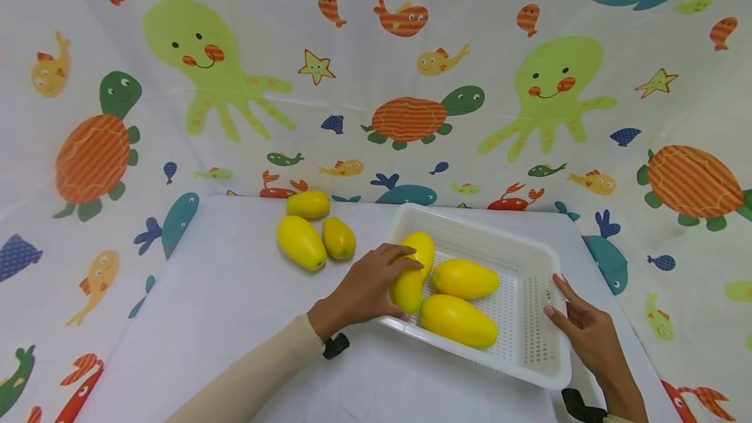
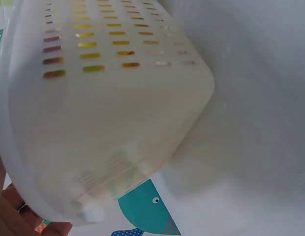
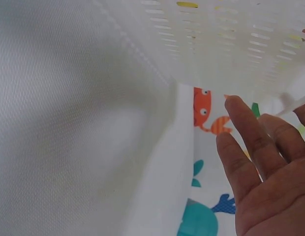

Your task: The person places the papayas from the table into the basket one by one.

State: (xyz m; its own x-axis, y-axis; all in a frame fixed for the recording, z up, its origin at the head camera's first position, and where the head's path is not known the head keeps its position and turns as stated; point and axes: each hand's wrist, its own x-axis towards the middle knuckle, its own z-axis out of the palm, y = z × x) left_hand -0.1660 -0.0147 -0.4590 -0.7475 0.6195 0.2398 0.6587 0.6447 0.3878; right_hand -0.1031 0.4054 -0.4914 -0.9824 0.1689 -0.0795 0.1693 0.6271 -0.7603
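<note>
A white perforated plastic basket (image 1: 531, 305) stands slanted on the table with several yellow papayas in it. At its left end my left hand (image 1: 367, 282) grips one papaya (image 1: 407, 289), fingers over the top and thumb low near the rim. Close beside lie another papaya (image 1: 424, 250), an upper one (image 1: 465, 279) and a lower one (image 1: 458, 321). My right hand (image 1: 587, 328) holds the basket's right rim, thumb and index finger over the edge. In the right wrist view, the other fingers (image 3: 260, 152) stretch out beyond the basket's outer wall. The left wrist view shows mostly the basket's side (image 2: 103, 123).
Left of the basket, three more papayas lie grouped on the white tablecloth (image 1: 235, 318): a large one (image 1: 301, 243), a smaller one (image 1: 339, 238) and one behind (image 1: 308, 204). A curtain (image 1: 352, 96) printed with sea animals hangs behind and at both sides.
</note>
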